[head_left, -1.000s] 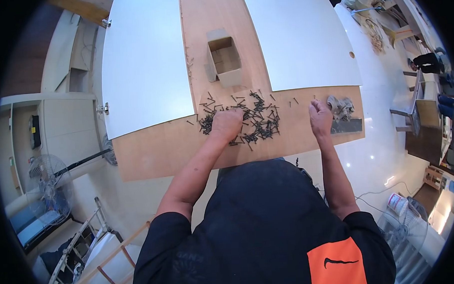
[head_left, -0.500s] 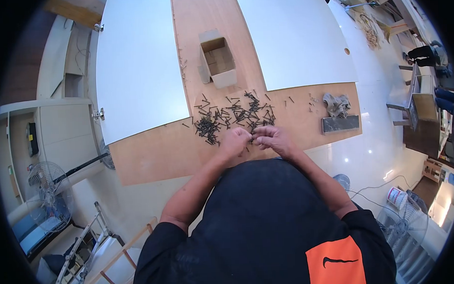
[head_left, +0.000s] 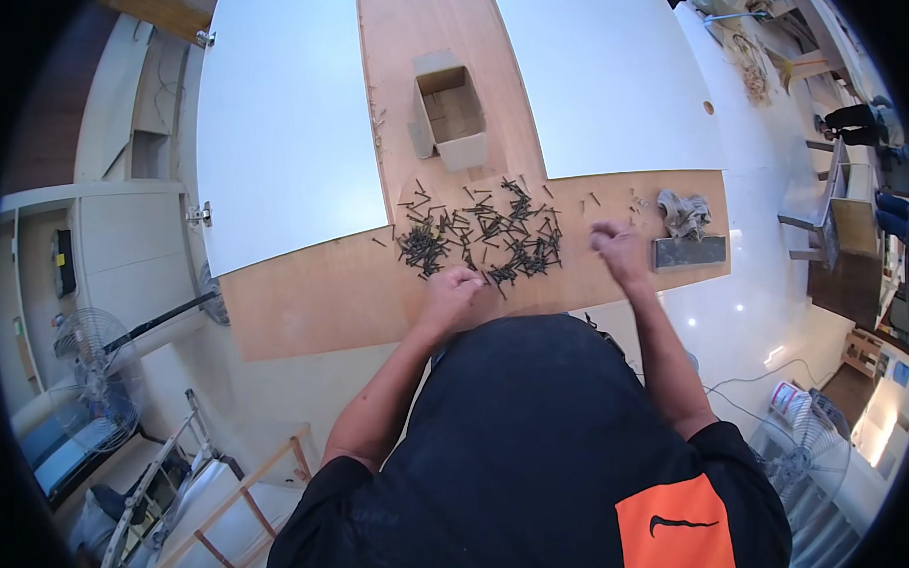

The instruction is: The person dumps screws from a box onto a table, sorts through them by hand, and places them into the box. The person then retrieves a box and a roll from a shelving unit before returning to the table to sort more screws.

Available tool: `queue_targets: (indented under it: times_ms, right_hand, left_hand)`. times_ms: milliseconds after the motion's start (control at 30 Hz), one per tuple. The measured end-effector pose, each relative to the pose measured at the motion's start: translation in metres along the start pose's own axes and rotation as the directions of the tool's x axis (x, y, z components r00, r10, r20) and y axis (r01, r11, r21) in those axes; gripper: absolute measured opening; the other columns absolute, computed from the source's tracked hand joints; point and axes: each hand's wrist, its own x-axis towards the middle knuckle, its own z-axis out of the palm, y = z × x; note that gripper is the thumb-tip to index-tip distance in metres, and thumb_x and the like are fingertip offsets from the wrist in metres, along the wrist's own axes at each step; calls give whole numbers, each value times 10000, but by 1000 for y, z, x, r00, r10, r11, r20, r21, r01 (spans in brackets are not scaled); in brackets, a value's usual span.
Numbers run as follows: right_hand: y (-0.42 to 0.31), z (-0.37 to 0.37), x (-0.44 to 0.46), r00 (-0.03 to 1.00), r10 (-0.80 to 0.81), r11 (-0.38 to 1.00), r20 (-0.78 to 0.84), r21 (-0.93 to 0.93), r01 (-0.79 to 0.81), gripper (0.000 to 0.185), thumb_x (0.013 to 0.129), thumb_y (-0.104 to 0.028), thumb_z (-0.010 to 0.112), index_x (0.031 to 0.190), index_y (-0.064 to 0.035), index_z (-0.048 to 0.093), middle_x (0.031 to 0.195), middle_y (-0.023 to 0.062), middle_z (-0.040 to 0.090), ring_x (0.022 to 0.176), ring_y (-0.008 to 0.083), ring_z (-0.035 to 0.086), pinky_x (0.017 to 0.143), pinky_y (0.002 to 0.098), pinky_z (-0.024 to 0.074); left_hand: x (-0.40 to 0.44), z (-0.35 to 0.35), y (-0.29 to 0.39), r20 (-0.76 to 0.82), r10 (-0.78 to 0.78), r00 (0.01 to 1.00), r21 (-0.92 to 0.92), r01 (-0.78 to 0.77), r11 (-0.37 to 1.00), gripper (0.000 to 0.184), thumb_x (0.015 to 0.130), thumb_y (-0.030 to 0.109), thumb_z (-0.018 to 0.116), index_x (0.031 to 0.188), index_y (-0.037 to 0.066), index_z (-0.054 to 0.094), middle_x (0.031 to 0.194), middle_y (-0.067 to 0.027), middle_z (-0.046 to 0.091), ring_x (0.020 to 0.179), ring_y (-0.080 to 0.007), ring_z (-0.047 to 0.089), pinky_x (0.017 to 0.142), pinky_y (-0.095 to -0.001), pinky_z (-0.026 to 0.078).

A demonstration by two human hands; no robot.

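Dark screws (head_left: 425,247) lie scattered in a loose heap on a brown wooden board (head_left: 305,299). At the near edge of that heap is my left hand (head_left: 453,296), its thumb and fingers pinched on a dark screw (head_left: 485,279) that sticks out past the fingertips. My right hand (head_left: 624,253) is over the board to the right of the heap, away from the screws. Its fingers are curled together and slightly blurred, so what they hold, if anything, does not show. An open cardboard box (head_left: 464,149) stands beyond the screws.
White panels (head_left: 289,120) with hinges flank the box. A crumpled grey cloth (head_left: 684,214) rests against a dark grey block (head_left: 689,252) on the right. Fans (head_left: 95,367) stand on both sides, with a wooden frame (head_left: 223,527) low on the left. Another person (head_left: 854,122) is at far right.
My right hand has come away from my left hand and swung right, towards the grey block. My left hand has shifted slightly left and down, still at the heap's near edge.
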Motion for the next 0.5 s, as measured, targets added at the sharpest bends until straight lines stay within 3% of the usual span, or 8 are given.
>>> queue_targets:
  times_ms: [33,100,200,300,400,467,500]
  right_hand:
    - [8,-14,13,991,-81,987,-110,-144,65,202,859,-93,681,1026,-5,753,829,105,749,733,156,709,696,296,559]
    - [8,-38,28,956,-146,972,-256,-216,91,196,871,-124,675,1019,-29,759,852,134,749,760,185,723,726,325,560]
    - [18,-61,46,924,-215,943,-317,-312,113,222,876,-147,679,1054,-38,753,893,151,749,807,254,732,763,340,561]
    - [21,-61,46,824,-427,849,-373,-480,222,249,882,-163,677,1092,-46,739,946,153,739,860,312,716,798,367,553]
    - [15,-43,31,819,-488,814,-301,-494,304,239,884,-161,675,1090,-53,727,955,148,713,878,324,692,799,388,544]
    - [0,-19,11,879,-452,823,-150,-450,346,167,879,-137,670,1016,-58,722,929,141,682,862,319,673,779,402,539]
    - [-4,-4,1,852,-519,781,-72,-445,438,141,875,-125,673,994,-63,716,918,137,675,849,321,668,765,407,539]
  left_hand:
    - [0,-7,-5,-49,-36,998,-6,36,999,140,923,176,670,958,45,705,673,15,576,600,-68,522,507,-250,432]
    - [1,-22,-16,-147,-108,983,-23,106,994,149,918,169,671,945,28,709,702,-1,612,627,-72,553,538,-259,456]
    - [5,-40,-9,-244,33,969,187,14,982,158,914,165,668,903,13,711,753,-29,662,652,-92,595,602,-268,492]
    - [13,-45,0,-316,140,938,213,-74,974,169,910,164,667,900,2,712,745,-49,679,661,-115,617,658,-285,515]
    - [12,-44,14,-337,226,914,331,-109,937,174,898,160,669,913,-8,711,739,-71,696,672,-143,648,666,-307,530]
    - [12,-42,11,-332,264,906,389,-123,913,176,891,162,671,913,-8,710,732,-92,700,668,-161,664,658,-318,534]
    - [11,-41,9,-327,282,902,418,-130,899,177,887,162,672,913,-8,709,729,-103,701,667,-170,672,654,-323,536]
